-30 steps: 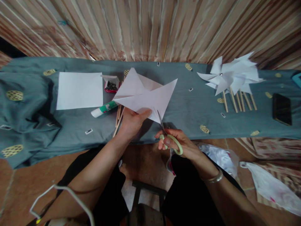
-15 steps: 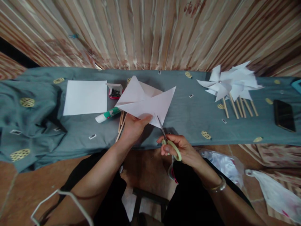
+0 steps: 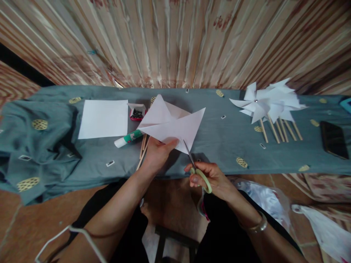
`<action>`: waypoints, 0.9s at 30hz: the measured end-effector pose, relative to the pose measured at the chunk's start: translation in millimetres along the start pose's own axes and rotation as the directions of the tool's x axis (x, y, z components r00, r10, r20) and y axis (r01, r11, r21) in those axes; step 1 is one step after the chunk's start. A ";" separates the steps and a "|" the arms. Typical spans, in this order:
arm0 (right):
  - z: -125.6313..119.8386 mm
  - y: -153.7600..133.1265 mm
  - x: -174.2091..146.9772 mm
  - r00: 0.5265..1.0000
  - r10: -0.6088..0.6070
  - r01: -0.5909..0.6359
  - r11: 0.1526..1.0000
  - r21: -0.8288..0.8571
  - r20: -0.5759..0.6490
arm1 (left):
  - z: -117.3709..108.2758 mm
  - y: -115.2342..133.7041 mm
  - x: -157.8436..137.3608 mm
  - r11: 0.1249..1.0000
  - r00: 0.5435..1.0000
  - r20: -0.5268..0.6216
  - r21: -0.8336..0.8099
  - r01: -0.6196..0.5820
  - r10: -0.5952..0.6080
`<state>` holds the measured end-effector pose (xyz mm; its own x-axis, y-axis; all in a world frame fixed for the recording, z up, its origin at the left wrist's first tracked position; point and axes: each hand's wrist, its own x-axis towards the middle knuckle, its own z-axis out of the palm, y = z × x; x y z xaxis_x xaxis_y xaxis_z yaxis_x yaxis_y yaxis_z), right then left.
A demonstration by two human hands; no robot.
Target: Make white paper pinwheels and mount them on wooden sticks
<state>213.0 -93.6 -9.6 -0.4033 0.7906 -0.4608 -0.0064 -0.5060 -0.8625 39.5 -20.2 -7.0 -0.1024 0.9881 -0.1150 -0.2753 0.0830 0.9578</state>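
My left hand (image 3: 159, 153) pinches the lower edge of a white sheet of paper (image 3: 175, 128), its thumb on top. Slits split the sheet into pointed flaps that spread apart. In my right hand (image 3: 210, 177) is a pair of scissors (image 3: 201, 178) with pale green handles, my fingers through the loops. The scissor blades lie at the paper's lower right corner, pointing in toward its middle. Below the paper's left side, several wooden sticks (image 3: 142, 149) are partly hidden by my left hand. A green and white glue stick (image 3: 128, 138) touches the paper's left tip.
White square paper (image 3: 104, 118) lies at left, beside a small red box (image 3: 137, 112) of dark bits. Paper pinwheels (image 3: 270, 102) on wooden sticks lie at right, near a black phone (image 3: 333, 139). Bunched cloth (image 3: 52, 135) covers the table's left end. Plastic bags (image 3: 265, 201) sit on the floor.
The whole view has shifted slightly, so everything on the table appears lower. The scissor blades look closer together along the paper's corner. Both hands keep their holds.
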 end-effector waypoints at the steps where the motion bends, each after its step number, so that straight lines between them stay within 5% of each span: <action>1: 0.0 -0.3 0.0 1.000 0.003 -0.003 1.000 -0.001 0.002 | -0.1 0.1 -0.1 1.000 1.000 0.000 0.001 0.001 -0.001; 27: 0.1 -1.5 2.6 0.999 -0.028 0.028 0.999 -0.020 -0.030 | 1.4 0.7 -8.6 0.997 0.998 0.048 0.055 0.045 -0.048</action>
<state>211.8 -90.8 -9.5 -0.3753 0.8145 -0.4423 0.0005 -0.4771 -0.8789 41.5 -28.4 -5.0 -0.0432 0.9881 -0.1477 -0.2268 0.1342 0.9646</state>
